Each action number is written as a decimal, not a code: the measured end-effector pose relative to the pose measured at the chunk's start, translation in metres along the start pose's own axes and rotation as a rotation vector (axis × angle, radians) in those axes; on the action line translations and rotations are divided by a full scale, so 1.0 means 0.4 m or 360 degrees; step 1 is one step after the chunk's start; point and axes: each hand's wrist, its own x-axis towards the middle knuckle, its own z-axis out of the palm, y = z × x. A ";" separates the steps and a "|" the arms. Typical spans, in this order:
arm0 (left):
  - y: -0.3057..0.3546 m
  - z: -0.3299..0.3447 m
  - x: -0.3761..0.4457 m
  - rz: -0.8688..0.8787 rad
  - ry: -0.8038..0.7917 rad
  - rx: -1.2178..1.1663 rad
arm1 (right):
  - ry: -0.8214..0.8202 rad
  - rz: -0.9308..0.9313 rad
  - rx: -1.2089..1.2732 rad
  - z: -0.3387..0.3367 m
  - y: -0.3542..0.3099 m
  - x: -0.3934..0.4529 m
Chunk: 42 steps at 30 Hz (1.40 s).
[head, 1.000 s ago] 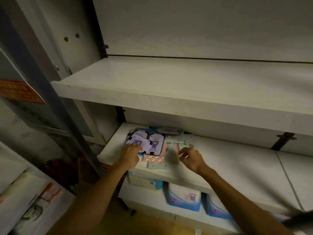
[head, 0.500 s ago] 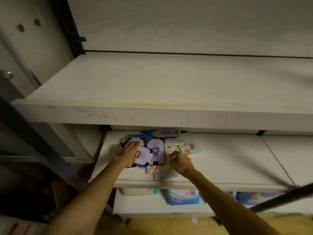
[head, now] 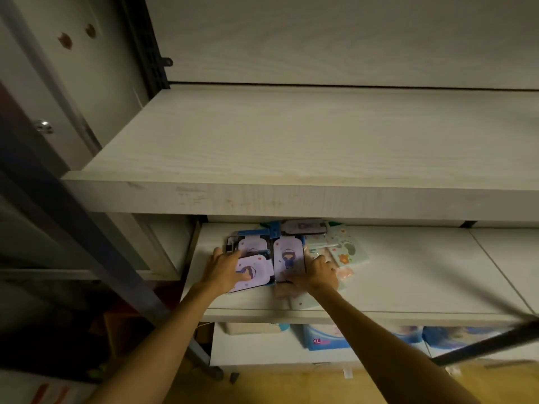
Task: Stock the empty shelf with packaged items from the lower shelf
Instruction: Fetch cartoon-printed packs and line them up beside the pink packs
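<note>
A wide, bare white wooden shelf (head: 291, 147) fills the middle of the view. On the lower shelf (head: 408, 281) beneath it lies a heap of flat packaged items: lilac packs with a cartoon girl (head: 287, 256), and pale green patterned packs (head: 347, 252) to their right. My left hand (head: 223, 269) lies on the front lilac pack (head: 256, 272), thumb pressed on its face and fingers around its left edge. My right hand (head: 319, 274) rests palm down on the packs at the heap's front right; what its fingers grip is hidden.
A grey metal upright (head: 96, 234) slants across the left side. Blue and white XL packages (head: 323, 339) stand on the bottom shelf. A dark bar (head: 490, 342) crosses the lower right. The floor below is yellowish.
The view has tilted slightly and closed in. My right hand has shifted left onto the lilac packs. My left hand stays on the front lilac pack, which sits a little nearer the shelf edge.
</note>
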 end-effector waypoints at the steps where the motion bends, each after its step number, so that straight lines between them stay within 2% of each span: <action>1: -0.011 0.000 -0.005 -0.0012 -0.0039 -0.0167 | -0.0014 0.0017 0.0026 -0.004 0.005 0.002; 7: -0.049 -0.006 -0.045 -0.0074 -0.0113 -0.1041 | -0.0064 0.0115 0.0388 -0.035 0.051 0.015; 11: -0.028 -0.026 -0.070 -0.0299 -0.0274 -0.1626 | -0.0168 0.0146 0.0615 -0.038 0.085 0.029; 15: -0.005 -0.014 -0.077 -0.0338 -0.0336 -0.1882 | -0.0398 0.0069 0.1204 -0.043 0.133 -0.003; 17: 0.009 -0.005 -0.077 -0.0311 -0.0388 -0.1989 | -0.0418 0.0007 0.1379 -0.043 0.167 -0.019; 22: 0.051 0.010 -0.092 -0.0216 -0.0534 -0.2146 | -0.0429 0.0095 0.1894 -0.039 0.235 -0.052; 26: 0.092 0.030 -0.109 -0.0138 -0.0636 -0.2268 | -0.0383 0.0085 0.2067 -0.046 0.290 -0.092; 30: 0.175 0.052 -0.131 -0.0161 -0.0613 -0.2267 | -0.0371 0.0099 0.2239 -0.066 0.370 -0.137; 35: 0.334 0.093 -0.183 -0.0142 -0.0605 -0.2239 | -0.0249 0.0050 0.2329 -0.105 0.504 -0.196; 42: 0.629 0.169 -0.311 -0.0062 -0.0566 -0.2125 | -0.0172 -0.0067 0.2380 -0.178 0.777 -0.318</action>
